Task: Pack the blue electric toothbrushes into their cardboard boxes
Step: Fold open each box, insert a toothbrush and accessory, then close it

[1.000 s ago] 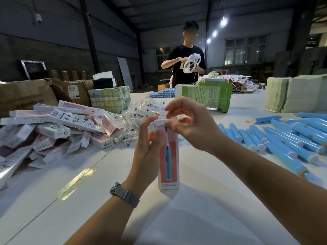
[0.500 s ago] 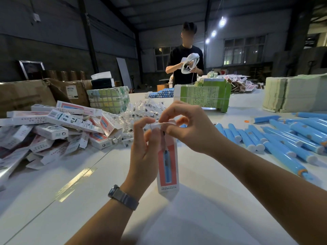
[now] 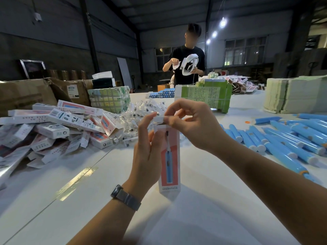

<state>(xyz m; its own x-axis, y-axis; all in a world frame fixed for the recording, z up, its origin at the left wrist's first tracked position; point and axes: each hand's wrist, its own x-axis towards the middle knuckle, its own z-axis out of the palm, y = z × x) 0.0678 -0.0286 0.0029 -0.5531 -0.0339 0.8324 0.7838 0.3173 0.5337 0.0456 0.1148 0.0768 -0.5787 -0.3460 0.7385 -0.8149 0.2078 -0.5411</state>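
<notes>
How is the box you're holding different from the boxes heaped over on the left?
The held box stands upright, gripped by the left hand, while the heaped boxes lie flat or tilted on the table. The right hand pinches the held box's top flap; several heaped boxes have flaps hanging open. Both kinds are white with a pink panel.

Left hand (image 3: 147, 149) raised upright, palm right, thumb and fingers wrapped around a box, watch on wrist. Right hand (image 3: 192, 124) arched above, fingers (image 3: 169, 119) curled, pinching its top flap.
</notes>
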